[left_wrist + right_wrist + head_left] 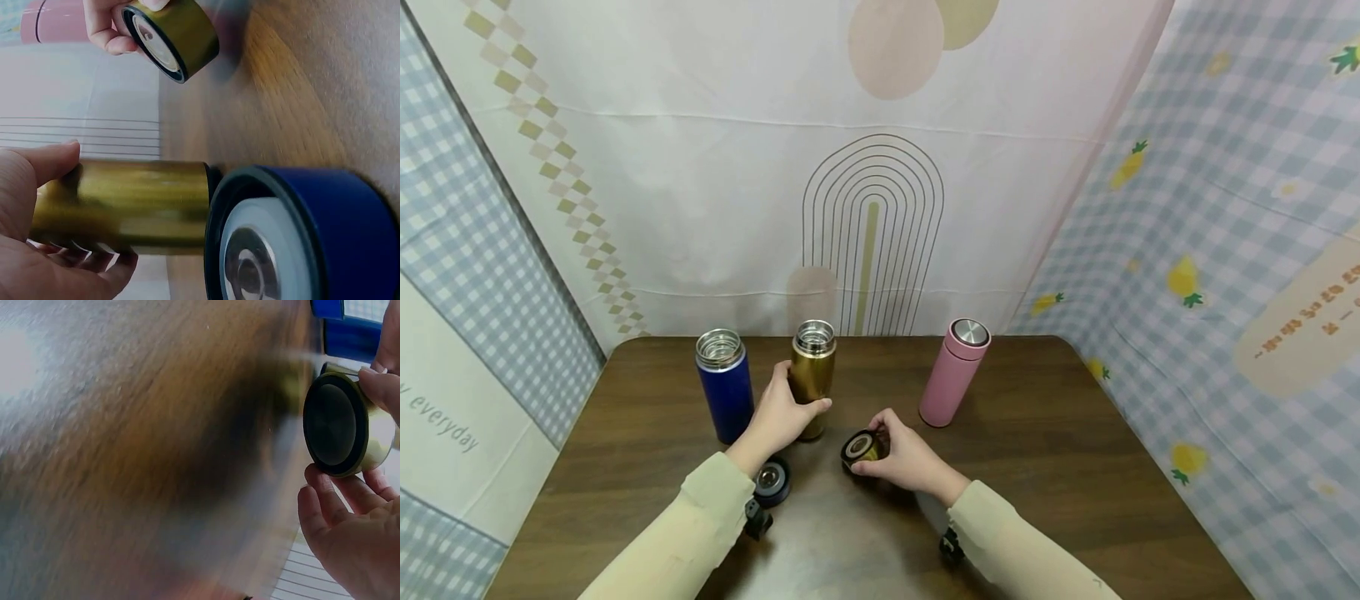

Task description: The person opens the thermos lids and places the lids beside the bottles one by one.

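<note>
My left hand (781, 415) grips a gold vacuum flask (812, 379) around its body; it stands upright with its steel mouth uncovered. To its right, my right hand (913, 458) pinches a gold flask lid (872, 450) between thumb and fingers, low over the table. The lid is tipped on its side, its round pale inner face showing in the left wrist view and its dark outer top (331, 425) in the right wrist view. Below my left wrist lies a blue flask lid (350, 231), its inner side up.
A blue vacuum flask (726, 400) with an uncovered mouth stands just left of my left hand. Farther right stands a pink flask (955, 375) with its lid on. Patterned cloth (715, 208) hangs behind the brown wooden table (1045, 450).
</note>
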Demonstrator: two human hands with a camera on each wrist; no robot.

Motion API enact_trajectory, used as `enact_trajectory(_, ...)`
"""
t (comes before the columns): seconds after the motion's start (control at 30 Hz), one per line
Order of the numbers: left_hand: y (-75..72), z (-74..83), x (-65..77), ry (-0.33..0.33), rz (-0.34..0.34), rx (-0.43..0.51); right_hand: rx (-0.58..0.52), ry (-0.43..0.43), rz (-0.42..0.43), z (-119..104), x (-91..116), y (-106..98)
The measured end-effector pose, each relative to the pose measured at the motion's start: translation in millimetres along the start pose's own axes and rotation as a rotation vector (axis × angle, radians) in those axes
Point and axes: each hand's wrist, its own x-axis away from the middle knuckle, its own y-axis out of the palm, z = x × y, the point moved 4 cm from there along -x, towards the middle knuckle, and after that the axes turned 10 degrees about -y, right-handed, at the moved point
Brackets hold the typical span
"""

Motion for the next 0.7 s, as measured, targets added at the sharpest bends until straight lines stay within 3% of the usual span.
enact_trajectory(0.3, 3.7, -2.1, -8.5, 0.051, -0.047, -0.063, 0.074, -0.028, -0.04, -3.5, -7.1, 9.5)
enact_trajectory(0.47, 4.5, -1.8, -11.6, 0.085, -0.026, -0.071, 0.168, -0.07, -0.067, -3.3, -12.5, 13.5)
enact_trajectory(0.7, 4.9, -0.3, -17.3, 0.105, -0.022, -0.062, 0.192, -0.133, -0.076, -3.4, -17.0, 16.7)
